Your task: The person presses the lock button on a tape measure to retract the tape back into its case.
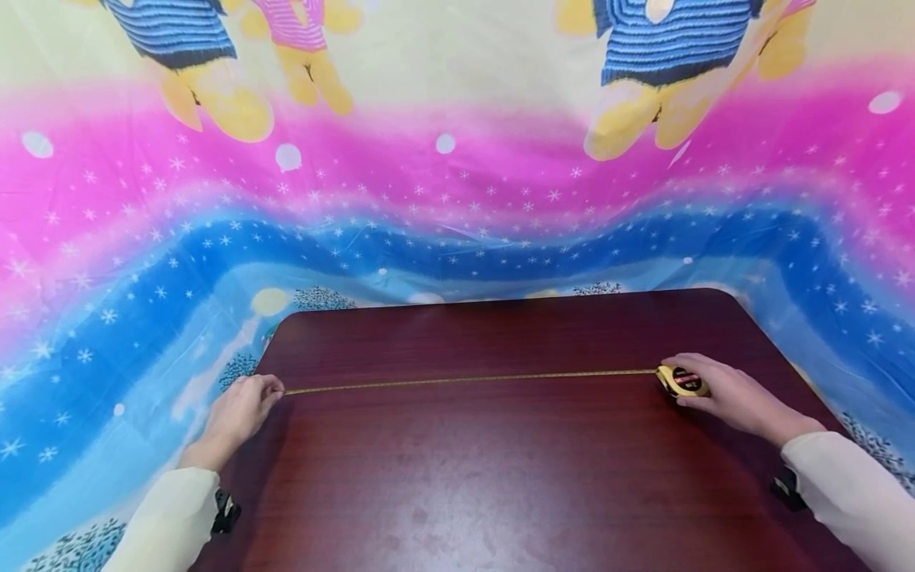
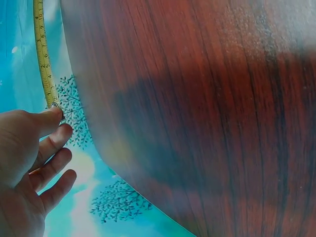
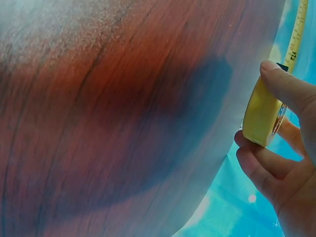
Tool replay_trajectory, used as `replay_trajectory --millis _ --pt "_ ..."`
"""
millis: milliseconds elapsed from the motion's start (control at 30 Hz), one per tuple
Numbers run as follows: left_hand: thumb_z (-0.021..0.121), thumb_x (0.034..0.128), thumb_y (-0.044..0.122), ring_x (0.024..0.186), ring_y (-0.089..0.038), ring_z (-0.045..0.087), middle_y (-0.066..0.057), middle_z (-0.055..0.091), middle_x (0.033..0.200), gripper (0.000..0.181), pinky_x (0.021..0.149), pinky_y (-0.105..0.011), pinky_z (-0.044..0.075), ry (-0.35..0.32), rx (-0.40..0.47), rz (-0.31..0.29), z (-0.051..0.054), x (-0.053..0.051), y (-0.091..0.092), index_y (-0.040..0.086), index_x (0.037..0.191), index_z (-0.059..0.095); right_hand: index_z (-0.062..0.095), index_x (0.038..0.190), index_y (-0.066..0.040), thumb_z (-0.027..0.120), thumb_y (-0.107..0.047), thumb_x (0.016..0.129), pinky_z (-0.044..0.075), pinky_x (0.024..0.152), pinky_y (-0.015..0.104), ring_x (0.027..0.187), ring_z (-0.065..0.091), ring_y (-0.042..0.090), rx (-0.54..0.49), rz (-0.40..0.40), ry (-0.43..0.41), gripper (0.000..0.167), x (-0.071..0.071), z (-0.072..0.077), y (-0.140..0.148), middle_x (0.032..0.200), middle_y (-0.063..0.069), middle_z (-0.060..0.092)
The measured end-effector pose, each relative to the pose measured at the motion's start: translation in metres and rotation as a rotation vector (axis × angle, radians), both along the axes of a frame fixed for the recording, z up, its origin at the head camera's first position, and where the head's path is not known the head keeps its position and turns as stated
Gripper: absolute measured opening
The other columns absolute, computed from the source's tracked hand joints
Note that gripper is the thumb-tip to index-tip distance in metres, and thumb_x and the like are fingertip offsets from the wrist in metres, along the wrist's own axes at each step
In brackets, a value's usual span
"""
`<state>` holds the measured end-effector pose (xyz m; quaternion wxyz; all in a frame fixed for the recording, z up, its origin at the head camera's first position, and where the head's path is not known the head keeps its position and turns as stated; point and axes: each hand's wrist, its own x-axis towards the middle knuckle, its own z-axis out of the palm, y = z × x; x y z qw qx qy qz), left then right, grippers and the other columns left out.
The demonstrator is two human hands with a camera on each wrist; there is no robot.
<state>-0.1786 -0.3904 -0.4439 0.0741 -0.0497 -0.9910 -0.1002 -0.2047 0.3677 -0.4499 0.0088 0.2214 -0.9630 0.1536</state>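
Observation:
A yellow tape measure [image 1: 682,382] with a black label sits in my right hand [image 1: 729,395], gripped between thumb and fingers. From its case a thin yellow blade [image 1: 465,380] stretches nearly straight across to the left. My left hand [image 1: 243,409] pinches the blade's end between thumb and forefinger. In the left wrist view, the blade's printed numbers and its riveted end [image 2: 54,105] show at the thumb tip, while the other fingers are loosely bent. In the right wrist view, the thumb [image 3: 284,85] presses near the case's mouth and the fingers support the yellow case [image 3: 261,116] from the other side.
Beneath the tape lies a dark reddish-brown wooden table [image 1: 486,469] with rounded corners and a glossy top. Behind it and along its sides hangs a pink and blue patterned cloth [image 1: 443,183]. Dark bands with small devices [image 1: 226,510] sit at the wrists.

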Motion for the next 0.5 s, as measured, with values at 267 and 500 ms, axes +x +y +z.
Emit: replay_trajectory --millis 267,500 --pt "0.065 0.0969 0.012 0.082 -0.027 0.059 -0.008 0.072 0.089 0.011 0.065 -0.047 0.052 0.012 0.001 -0.008 0.0036 -0.0004 0.0057 0.008 0.099 0.075 0.053 0.143 -0.011 0.078 -0.019 0.088 0.05 0.095 0.062 0.122 0.057 0.039 0.009 0.014 0.004 0.062 -0.0008 0.0014 -0.0051 0.141 0.02 0.056" --pt "0.065 0.0968 0.011 0.082 -0.027 0.059 -0.008 0.073 0.09 0.01 0.065 -0.047 0.052 0.031 0.008 -0.023 0.0044 -0.0003 0.01 0.009 0.098 0.075 0.053 0.143 -0.012 0.079 -0.019 0.087 0.05 0.096 0.062 0.123 0.057 0.039 0.003 0.02 0.016 0.062 -0.0031 0.0029 -0.0095 0.14 0.019 0.057"
